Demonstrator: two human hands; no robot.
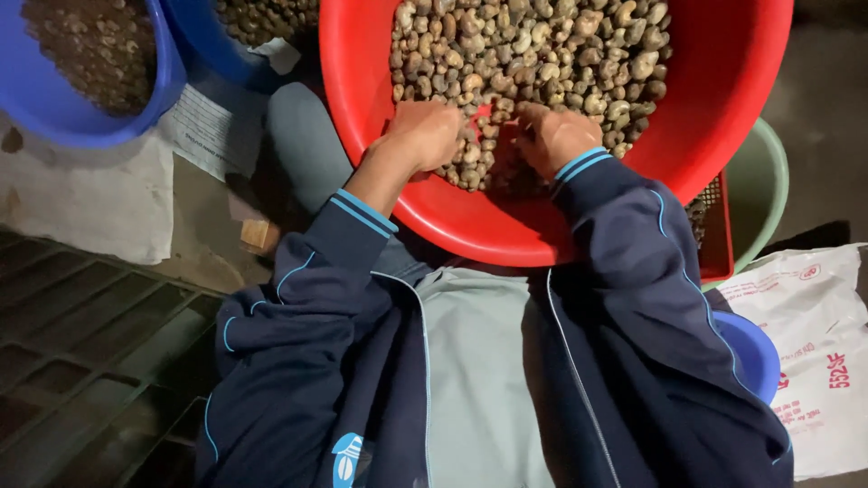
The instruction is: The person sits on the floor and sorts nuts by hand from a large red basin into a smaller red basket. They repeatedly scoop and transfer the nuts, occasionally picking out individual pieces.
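the left hand (425,134) lies palm down on the near edge of the heap of raw cashew nuts (529,54), fingers curled loosely into the pile; whether it pinches a single nut i cannot tell, since the fingertips are buried. the right hand (553,137) sits just beside it to the right, also knuckles up, its fingers bent narrow and dug in among the nuts, and again any nut held inside is hidden. the two hands are near each other but apart, with a small gap of nuts between them.

the nuts fill the big red plastic basin (723,108), which rests tilted toward the person's lap, the heap banked against its far side and thinning toward the near rim where the hands work. to sort well here, i judge it best to rake only a thin layer toward the near rim with light fingers, so each nut shows plainly and none spills over the low edge.

outward: dark blue jacket sleeves (624,244) with light blue cuffs, a blue basin (163,81) of dark nuts at far left, a second blue tub (212,41) beside it, a pale green basin (764,181) to the right, and a white printed sack (814,361) at near right.
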